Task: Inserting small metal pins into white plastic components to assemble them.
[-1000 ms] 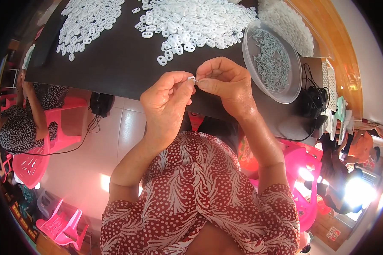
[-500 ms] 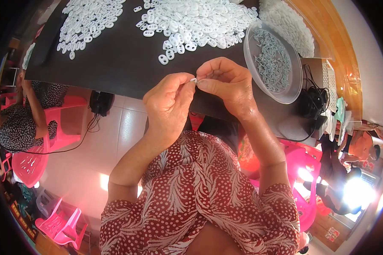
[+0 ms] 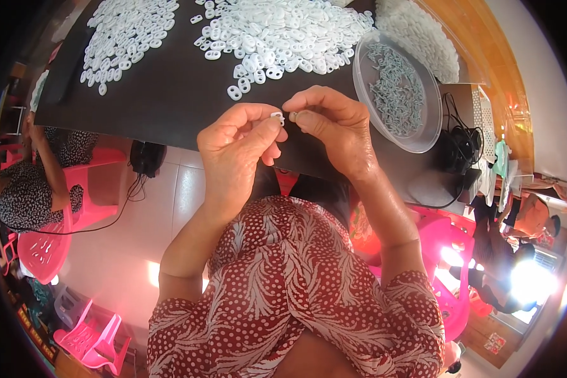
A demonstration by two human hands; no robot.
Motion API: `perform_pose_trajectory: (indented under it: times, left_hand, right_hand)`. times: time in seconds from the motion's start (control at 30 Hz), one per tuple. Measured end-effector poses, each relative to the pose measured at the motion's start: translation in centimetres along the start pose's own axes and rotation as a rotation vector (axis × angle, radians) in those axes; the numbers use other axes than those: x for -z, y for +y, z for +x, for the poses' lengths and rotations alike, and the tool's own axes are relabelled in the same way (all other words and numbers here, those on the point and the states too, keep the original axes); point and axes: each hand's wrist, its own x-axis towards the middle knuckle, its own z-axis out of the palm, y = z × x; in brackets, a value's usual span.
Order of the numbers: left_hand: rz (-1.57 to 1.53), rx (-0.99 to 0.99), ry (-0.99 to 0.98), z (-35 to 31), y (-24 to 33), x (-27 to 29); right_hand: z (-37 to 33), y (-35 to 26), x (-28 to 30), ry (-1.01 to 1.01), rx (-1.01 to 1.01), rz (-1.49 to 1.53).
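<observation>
The left hand (image 3: 233,143) pinches a small white two-holed plastic link (image 3: 277,117) between thumb and forefinger, above the near edge of the dark surface (image 3: 164,101). Just beside the link, at three o'clock, the right hand (image 3: 335,127) has its thumb and forefinger drawn together; the tips are too small to tell whether they grip anything. Taking the link as the clock's centre, a large heap of white two-holed links (image 3: 283,34) spreads at twelve, and a flatter batch of links (image 3: 129,38) at ten. Between two and three stands a round clear plastic basin (image 3: 430,120) of blue-grey screws (image 3: 397,94); beyond it, at two, is a mound of frosted white pieces (image 3: 419,41). Black cables (image 3: 463,151) lie past three. Toward eight, a seated person in a black-and-white print (image 3: 28,189) occupies a pink plastic chair (image 3: 97,195).
</observation>
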Motion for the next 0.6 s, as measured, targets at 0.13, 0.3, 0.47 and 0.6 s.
perform_pose_trajectory:
  times: [0.13, 0.3, 0.47, 0.6]
  left_hand:
    - [-0.029, 0.034, -0.025, 0.0, -0.1, 0.0]
    - [-0.05, 0.069, -0.012, 0.2, -0.2, 0.0]
    - [-0.066, 0.083, -0.025, 0.1, -0.4, 0.0]
    - [-0.105, 0.097, -0.033, 0.1, -0.4, 0.0]
  right_hand:
    - [-0.2, 0.3, -0.3, 0.057, 0.049, -0.053]
    - [-0.3, 0.3, -0.5, 0.14, 0.089, -0.032]
    - [-0.3, 0.5, -0.6, 0.129, -0.076, 0.095]
    - [-0.2, 0.1, -0.5, 0.085, -0.165, 0.258]
